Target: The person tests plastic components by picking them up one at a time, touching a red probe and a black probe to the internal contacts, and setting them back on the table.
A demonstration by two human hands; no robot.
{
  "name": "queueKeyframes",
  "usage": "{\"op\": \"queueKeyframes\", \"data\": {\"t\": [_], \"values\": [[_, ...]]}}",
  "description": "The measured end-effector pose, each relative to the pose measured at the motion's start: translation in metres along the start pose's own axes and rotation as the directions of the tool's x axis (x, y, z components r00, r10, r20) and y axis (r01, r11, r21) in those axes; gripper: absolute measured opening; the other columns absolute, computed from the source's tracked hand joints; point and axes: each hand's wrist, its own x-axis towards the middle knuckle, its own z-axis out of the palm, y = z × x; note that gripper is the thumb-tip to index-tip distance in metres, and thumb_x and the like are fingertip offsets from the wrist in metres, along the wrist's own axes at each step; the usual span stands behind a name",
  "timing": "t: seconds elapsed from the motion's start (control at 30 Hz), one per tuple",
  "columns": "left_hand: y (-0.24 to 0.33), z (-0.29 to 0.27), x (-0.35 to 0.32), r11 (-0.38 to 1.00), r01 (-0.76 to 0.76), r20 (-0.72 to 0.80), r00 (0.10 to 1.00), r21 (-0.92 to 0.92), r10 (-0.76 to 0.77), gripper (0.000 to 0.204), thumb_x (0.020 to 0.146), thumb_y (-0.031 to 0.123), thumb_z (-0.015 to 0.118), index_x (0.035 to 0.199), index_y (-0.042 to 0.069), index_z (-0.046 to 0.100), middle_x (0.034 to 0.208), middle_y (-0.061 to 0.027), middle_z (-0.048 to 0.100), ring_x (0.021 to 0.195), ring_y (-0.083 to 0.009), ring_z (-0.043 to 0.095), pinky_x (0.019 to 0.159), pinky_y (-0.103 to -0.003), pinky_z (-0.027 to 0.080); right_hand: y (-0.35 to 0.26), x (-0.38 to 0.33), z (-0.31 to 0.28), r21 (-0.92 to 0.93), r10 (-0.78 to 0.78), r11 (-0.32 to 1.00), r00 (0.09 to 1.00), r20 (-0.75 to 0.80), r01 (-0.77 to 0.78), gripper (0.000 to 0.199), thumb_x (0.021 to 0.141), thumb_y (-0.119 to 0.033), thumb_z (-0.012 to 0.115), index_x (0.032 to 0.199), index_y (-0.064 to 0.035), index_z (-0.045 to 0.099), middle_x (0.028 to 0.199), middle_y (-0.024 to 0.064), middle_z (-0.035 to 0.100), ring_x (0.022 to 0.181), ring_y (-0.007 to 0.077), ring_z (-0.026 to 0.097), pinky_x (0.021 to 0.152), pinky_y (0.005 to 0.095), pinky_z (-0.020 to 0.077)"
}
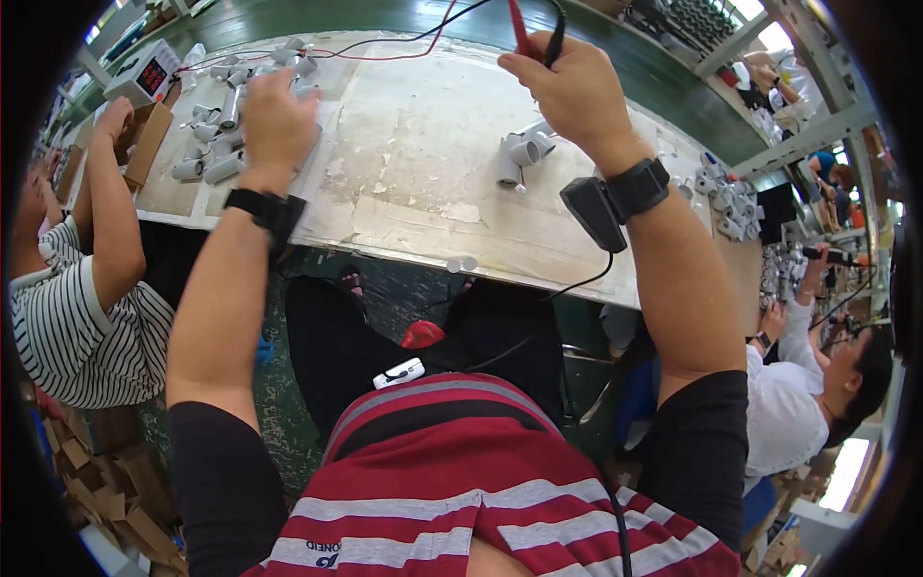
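Note:
My right hand (574,94), raised over the far side of the table, is closed around a pair of test leads, one red (519,27) and one black (555,46). Their tips are out of sight. My left hand (277,120) is smeared by motion beside a pile of white-grey cylindrical housings (229,108); whether it holds one I cannot make out. A small group of the same housings (524,154) lies on the table just below my right hand.
The worn white table (404,183) spans the front. A boxy meter with a red display (152,77) stands far left, near an open cardboard box (149,144). More housings (731,202) lie at the right. Seated people (82,317) work on both sides. A cable (582,286) hangs from my right wrist.

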Motion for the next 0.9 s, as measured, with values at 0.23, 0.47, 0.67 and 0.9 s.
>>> {"op": "queueKeyframes", "data": {"t": [0.23, 0.47, 0.67, 0.9], "values": [[0.198, 0.056, -0.058, 0.858, 0.132, 0.455, 0.882, -0.496, 0.127, 0.061, 0.086, 0.040, 0.080, 0.127, -0.002, 0.063, 0.118, -0.0279, 0.066, 0.118, -0.0388, 0.063, 0.101, -0.045, 0.052, -0.004, 0.009, -0.002, -0.111, -0.136, 0.985, 0.991, -0.010, 0.134, 0.032, 0.092, -0.034, 0.078, 0.098, -0.0023, 0.077, 0.068, 0.0114, 0.063, 0.059, 0.0215, 0.056, 0.061, 0.0364, 0.0460], [0.245, 0.063, -0.052, 0.923, 0.253, 0.795, 0.601, -0.289, 0.084, 0.053, 0.083, 0.026, 0.075, 0.125, -0.003, 0.064, 0.119, -0.0299, 0.069, 0.115, -0.0411, 0.067, 0.100, -0.043, 0.054, -0.003, -0.009, -0.013, -0.105, -0.055, 0.993, 0.998, 0.003, 0.055, 0.032, 0.092, -0.033, 0.078, 0.096, -0.0016, 0.076, 0.067, 0.0104, 0.064, 0.059, 0.0197, 0.057, 0.061, 0.0357, 0.0470], [0.219, 0.039, -0.067, 0.888, 0.301, 0.765, 0.639, -0.348, 0.083, 0.037, 0.082, 0.022, 0.072, 0.109, -0.004, 0.068, 0.113, -0.0277, 0.072, 0.106, -0.0371, 0.072, 0.094, -0.043, 0.055, 0.011, -0.024, 0.002, 0.146, 0.121, 0.981, 0.992, 0.033, -0.124, 0.029, 0.093, -0.029, 0.076, 0.090, 0.0004, 0.074, 0.069, 0.0041, 0.068, 0.058, 0.0120, 0.060, 0.057, 0.0290, 0.0488], [0.117, -0.004, -0.096, 0.263, 0.728, 0.654, 0.685, -0.633, -0.321, 0.037, 0.087, 0.009, 0.071, 0.120, -0.004, 0.060, 0.100, -0.0117, 0.072, 0.090, -0.0178, 0.070, 0.077, -0.032, 0.056, -0.003, -0.050, 0.051, 0.642, 0.384, 0.625, 0.891, 0.242, -0.444, 0.024, 0.097, -0.024, 0.074, 0.095, 0.0002, 0.072, 0.077, 0.0066, 0.070, 0.060, 0.0127, 0.064, 0.054, 0.0253, 0.0533]]}}
